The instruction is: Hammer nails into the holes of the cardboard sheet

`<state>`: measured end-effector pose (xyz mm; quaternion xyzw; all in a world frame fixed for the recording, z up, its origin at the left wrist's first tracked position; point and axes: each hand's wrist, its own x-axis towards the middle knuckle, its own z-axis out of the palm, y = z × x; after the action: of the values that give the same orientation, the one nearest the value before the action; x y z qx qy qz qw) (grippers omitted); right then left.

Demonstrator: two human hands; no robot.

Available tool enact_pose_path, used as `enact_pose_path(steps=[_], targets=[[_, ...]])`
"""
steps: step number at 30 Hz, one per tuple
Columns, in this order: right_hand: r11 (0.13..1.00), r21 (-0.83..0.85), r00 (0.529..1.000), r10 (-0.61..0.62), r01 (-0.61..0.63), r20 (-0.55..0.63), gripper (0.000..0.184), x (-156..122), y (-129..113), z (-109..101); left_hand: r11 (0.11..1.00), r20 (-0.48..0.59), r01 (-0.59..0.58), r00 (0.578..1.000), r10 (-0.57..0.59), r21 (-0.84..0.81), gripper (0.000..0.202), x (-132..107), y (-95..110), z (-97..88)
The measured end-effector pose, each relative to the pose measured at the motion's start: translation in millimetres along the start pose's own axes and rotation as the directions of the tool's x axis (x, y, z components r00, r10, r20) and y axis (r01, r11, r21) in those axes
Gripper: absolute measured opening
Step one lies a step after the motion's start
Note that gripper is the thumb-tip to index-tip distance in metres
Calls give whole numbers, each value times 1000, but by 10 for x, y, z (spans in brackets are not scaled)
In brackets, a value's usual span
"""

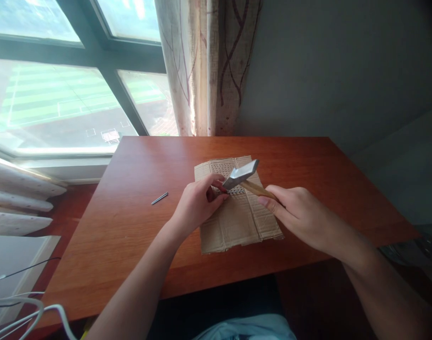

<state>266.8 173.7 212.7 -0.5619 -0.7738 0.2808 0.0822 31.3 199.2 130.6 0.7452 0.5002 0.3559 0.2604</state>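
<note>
My right hand [290,205] is closed round the wooden handle of a hammer [241,174]. Its metal head is just above the fingertips of my left hand [202,196]. Those left fingers are pinched together over a piece of cardboard [233,224]; whatever they hold is hidden by the fingers and the hammer head. Rows of small dark holes or dots run across the far half of the cardboard. To the left of my left hand, a short metal rod [159,198] lies by itself on the wood.
The reddish-brown wooden table [131,236] carries the cardboard. Behind it hang patterned curtains [202,66] beside a large window [60,94]. White cables [53,309] curl at the lower left, near the table's corner. A dark wall [325,71] stands at the right.
</note>
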Motion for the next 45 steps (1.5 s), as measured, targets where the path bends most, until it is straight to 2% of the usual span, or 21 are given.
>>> enact_pose_path(steps=[6, 15, 18, 20, 21, 23, 26, 28, 31, 34, 36, 39, 42, 45], targets=[[1000, -24, 998, 13, -12, 58, 40, 19, -19, 26, 1000, -1, 14, 1000, -14, -8, 29, -1, -2, -7], [1000, -12, 999, -3, 4, 46, 41, 24, -2, 61, 1000, -9, -1, 1000, 1, -27, 42, -10, -12, 0], [998, 33, 999, -48, 49, -19, 40, 5, 26, 45, 1000, -7, -11, 1000, 11, -29, 38, -11, -3, -7], [992, 71, 986, -92, 103, -140, 39, -4, 83, 44, 999, 2, -19, 1000, 19, -36, 34, -13, 8, -13], [987, 99, 969, -106, 130, -223, 39, -1, 124, 51, 999, 4, -23, 1000, 23, -38, 32, -16, 16, -15], [965, 192, 905, -86, 179, -416, 39, 33, 225, 82, 998, -7, -38, 999, 38, -43, 29, -23, 36, -21], [862, 421, 786, 42, 284, -617, 43, 156, 383, 154, 995, -106, -70, 992, 62, -72, 18, -38, 67, -38], [750, 539, 730, 111, 384, -675, 47, 255, 466, 197, 992, -231, -84, 971, 60, -98, 12, -45, 69, -65], [610, 605, 666, 164, 512, -728, 47, 361, 548, 235, 990, -397, -67, 918, 12, -123, 12, -36, 6, -143], [556, 605, 624, 187, 570, -759, 46, 387, 596, 250, 993, -474, 13, 878, -67, -116, 18, -2, -144, -273], [556, 601, 616, 191, 574, -764, 46, 378, 622, 252, 994, -485, 100, 868, -109, -44, 21, 13, -266, -387], [557, 615, 637, 188, 558, -748, 45, 365, 649, 248, 948, -442, 225, 891, -108, 223, 18, -25, -418, -568], [519, 645, 665, 183, 560, -724, 45, 369, 657, 244, 773, -333, 295, 936, -116, 562, 17, -152, -494, -699], [482, 657, 674, 170, 579, -719, 46, 389, 656, 251, 595, -203, 290, 956, -210, 750, 24, -318, -519, -732]])
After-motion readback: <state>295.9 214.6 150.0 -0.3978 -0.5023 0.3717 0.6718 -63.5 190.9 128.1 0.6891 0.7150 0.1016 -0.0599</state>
